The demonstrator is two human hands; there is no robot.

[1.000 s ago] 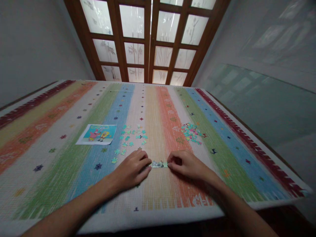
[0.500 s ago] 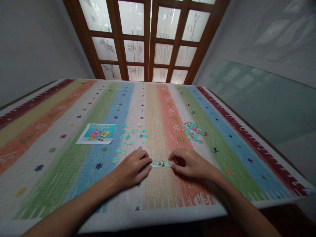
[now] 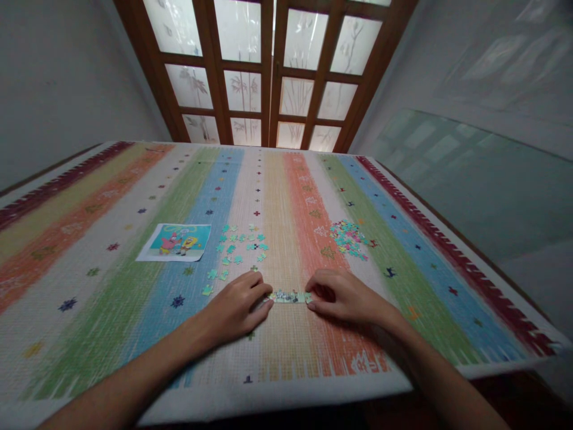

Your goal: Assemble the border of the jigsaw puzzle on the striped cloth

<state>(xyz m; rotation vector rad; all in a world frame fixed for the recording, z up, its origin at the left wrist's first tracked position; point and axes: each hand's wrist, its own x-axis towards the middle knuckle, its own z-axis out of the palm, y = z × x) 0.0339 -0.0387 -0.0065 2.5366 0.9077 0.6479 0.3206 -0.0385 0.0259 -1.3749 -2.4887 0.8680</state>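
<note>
Desk [image 3: 403, 370] under a striped cloth [image 3: 134, 322] carries a reference picture [image 3: 176, 242] and loose pieces [image 3: 239, 245] for sorting. Left hand [image 3: 237, 307] and right hand [image 3: 342, 295] pinch a joined strip [image 3: 289, 296] flat between their fingers.

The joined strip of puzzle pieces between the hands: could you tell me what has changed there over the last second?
Very little. The right hand edged slightly left along the joined strip, its fingertips now at the strip's right end. The left hand stays at the left end. The loose pieces, the pile and the reference picture lie as before.
</note>
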